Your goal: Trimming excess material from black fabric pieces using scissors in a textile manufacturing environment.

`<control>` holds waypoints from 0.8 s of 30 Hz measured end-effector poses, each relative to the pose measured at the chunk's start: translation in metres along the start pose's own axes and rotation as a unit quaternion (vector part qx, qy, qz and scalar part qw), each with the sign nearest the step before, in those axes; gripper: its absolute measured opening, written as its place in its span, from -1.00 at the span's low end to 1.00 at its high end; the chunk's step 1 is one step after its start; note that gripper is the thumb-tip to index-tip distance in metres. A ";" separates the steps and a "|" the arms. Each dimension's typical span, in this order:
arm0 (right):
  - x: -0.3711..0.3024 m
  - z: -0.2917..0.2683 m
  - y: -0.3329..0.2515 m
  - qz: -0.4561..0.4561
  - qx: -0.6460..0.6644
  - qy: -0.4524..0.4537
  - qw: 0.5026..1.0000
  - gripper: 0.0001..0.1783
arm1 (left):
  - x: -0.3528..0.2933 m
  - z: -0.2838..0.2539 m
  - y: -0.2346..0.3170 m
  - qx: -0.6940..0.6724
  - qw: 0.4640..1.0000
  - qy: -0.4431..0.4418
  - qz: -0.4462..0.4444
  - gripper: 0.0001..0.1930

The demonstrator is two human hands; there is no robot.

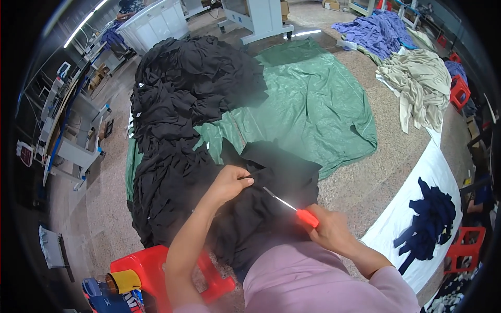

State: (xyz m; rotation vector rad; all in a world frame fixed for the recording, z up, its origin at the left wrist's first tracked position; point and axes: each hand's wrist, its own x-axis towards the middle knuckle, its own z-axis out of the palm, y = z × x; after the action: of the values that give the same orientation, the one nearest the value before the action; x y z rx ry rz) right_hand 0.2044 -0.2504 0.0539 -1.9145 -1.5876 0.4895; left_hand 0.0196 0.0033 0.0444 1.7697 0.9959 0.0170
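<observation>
My left hand (229, 185) is closed in a pinch on a piece of black fabric (282, 161), which lies partly over my lap. A short way to the right, my right hand (330, 228) grips a pair of red-handled scissors (308, 217). Their thin metal blades point up and left toward the pinched cloth, a little apart from my left fingertips. Whether the blades are parted is too small to tell. A large heap of black fabric (193, 78) stretches from my left side to the far left.
Under the heap spreads a green tarp (318, 115). A red plastic stool (151, 261) stands at lower left with a yellow-labelled roll (125, 281) beside it. Dark blue pieces (430, 221) lie on a white sheet (386, 224) at right. Beige cloth (417, 78) and purple cloth (373, 34) are piled farther off.
</observation>
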 end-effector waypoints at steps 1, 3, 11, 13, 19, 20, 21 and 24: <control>-0.001 0.001 0.001 0.002 0.000 0.001 1.000 -0.74 | 0.001 0.000 -0.005 -0.010 1.000 0.005 -0.008 -0.79; -0.002 0.004 0.000 -0.023 0.003 -0.004 1.000 -0.73 | 0.001 0.000 -0.012 -0.019 1.000 0.011 -0.017 -0.82; 0.005 0.007 -0.001 -0.010 0.006 -0.006 1.000 -0.71 | -0.012 0.001 -0.005 -0.169 0.985 0.008 -0.023 -0.84; 0.005 0.006 0.000 -0.014 0.009 -0.010 1.000 -0.70 | -0.015 0.003 0.002 -0.177 0.984 0.008 -0.027 -0.84; 0.006 0.002 0.004 0.011 0.038 0.101 0.994 -0.75 | -0.016 0.015 0.006 0.099 0.971 0.189 0.113 -0.80; 0.009 0.000 0.008 0.019 0.057 0.140 0.988 -0.75 | -0.022 0.027 0.031 0.161 0.953 0.233 0.109 -0.49; 0.010 -0.004 0.010 0.075 0.074 0.151 0.983 -0.77 | -0.025 0.039 0.049 0.233 0.930 0.250 0.134 -0.21; 0.010 -0.013 0.025 0.089 0.074 0.212 0.970 -0.78 | -0.015 0.079 0.102 0.346 0.923 0.126 0.112 0.14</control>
State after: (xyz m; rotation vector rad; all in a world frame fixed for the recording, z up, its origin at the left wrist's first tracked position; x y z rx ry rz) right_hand 0.2329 -0.2460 0.0485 -1.8983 -1.0835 0.2388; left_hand 0.1073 -0.0772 0.0964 2.5804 1.0491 0.0424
